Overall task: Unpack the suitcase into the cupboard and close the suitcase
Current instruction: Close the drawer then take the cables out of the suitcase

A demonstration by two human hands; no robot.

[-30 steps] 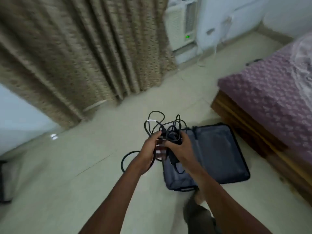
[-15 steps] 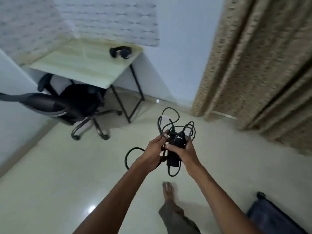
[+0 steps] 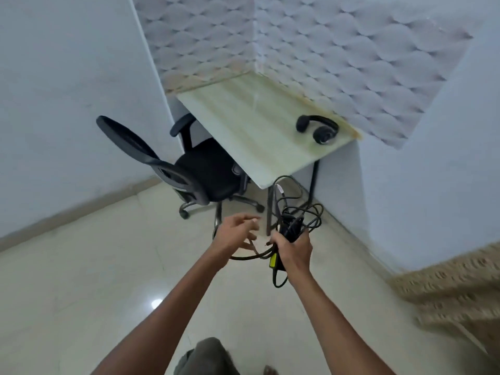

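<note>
The right hand (image 3: 293,249) is curled round a black power adapter (image 3: 290,230) with its tangled black cable (image 3: 303,212); loops of the cable rise above the fist and one loop hangs below the wrist. The left hand (image 3: 234,235) sits just left of it, fingers spread and loosely bent, blurred; a strand of the cable runs under its fingertips, but whether they grip it cannot be told. A yellow label (image 3: 273,259) shows on the adapter's lower end; any writing on it is too small to read.

Beyond the hands stands a pale wooden desk (image 3: 243,131) pushed into the far corner, its near corner edge jutting out just above the cable loops, on thin black legs. Black headphones (image 3: 318,129) lie close to the desk's right edge. A black office chair (image 3: 194,171) stands to the left, its seat tucked partly under the desk's left edge and its back tilted toward the left wall. Glossy tiled floor (image 3: 94,266) stretches open near and left. A patterned curtain (image 3: 460,288) closes in the right near side. The person's foot and trouser leg show at the bottom edge.
</note>
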